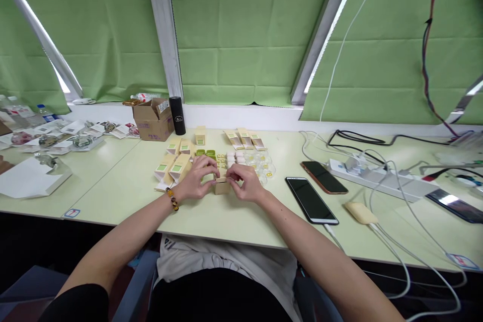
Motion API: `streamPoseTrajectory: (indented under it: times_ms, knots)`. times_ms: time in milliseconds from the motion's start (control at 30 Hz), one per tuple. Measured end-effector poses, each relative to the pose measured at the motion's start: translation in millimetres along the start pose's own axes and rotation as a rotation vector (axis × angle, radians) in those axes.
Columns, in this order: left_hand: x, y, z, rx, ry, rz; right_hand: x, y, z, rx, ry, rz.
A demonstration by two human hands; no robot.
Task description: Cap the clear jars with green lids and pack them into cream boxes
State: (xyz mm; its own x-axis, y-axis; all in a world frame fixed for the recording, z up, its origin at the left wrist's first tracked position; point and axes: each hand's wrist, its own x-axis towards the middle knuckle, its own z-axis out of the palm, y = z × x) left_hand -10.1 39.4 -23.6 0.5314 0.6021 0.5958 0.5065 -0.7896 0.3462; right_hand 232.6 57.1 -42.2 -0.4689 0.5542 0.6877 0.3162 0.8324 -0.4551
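Black cloth (215, 297) covered the person's torso, below a small tan cardboard box (222, 188) on the smooth pale worktop (124, 181). Its flat side faced the wearer; its slot-like top ran left-to-right. The left hand's (199, 179) and right hand's (246, 182) grips clamped its upper edges. Beyond it, rightward, lay clear rounded plastic pieces (269, 169); leftward, green-labelled tan cartons (180, 168).

A small tan cardboard box (222, 188), plain on its near side, is held roughly level between a person's left hand (195, 180) and right hand (247, 181), its top's closure unclear from here.
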Motion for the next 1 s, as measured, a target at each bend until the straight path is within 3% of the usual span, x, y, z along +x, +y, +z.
streamPoseTrajectory:
  times_ms: [233, 733, 833, 1000]
  knots:
    - [0.1, 0.2, -0.3, 0.009, -0.013, 0.028, 0.4, -0.4, -0.7, -0.007, -0.006, -0.056]
    - [-1.7, -0.9, 1.3, -0.034, -0.033, 0.036, 0.6, -2.3, -3.4, 0.039, -0.078, 0.001]
    - [-1.2, -2.0, 2.5, -0.023, 0.008, 0.040, 2.6, -2.4, -10.9, 0.028, -0.103, 0.011]
    - [1.2, -10.6, 6.0, 0.090, 0.131, -0.083, 8.6, -0.5, -32.8, -0.035, -0.177, 0.102]
